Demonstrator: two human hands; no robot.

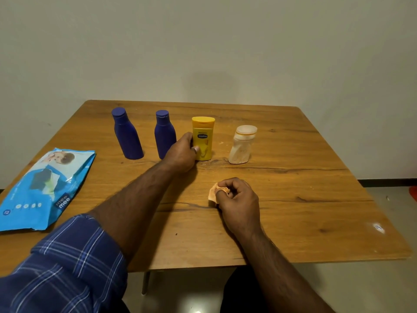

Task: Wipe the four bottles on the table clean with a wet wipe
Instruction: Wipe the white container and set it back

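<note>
Table (pixel 293 199): L hand (pixel 180 154) grips yellow bottle (pixel 204 136); R hand (pixel 239 199) clutches wipe (pixel 213 195) mid-table.

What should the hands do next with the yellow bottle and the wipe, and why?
Probably lift the yellow Vaseline bottle toward the right hand and start rubbing it. The left hand already grips the bottle's lower side as it stands upright on the table, and the right hand holds the crumpled wet wipe, apart from any bottle.
</note>
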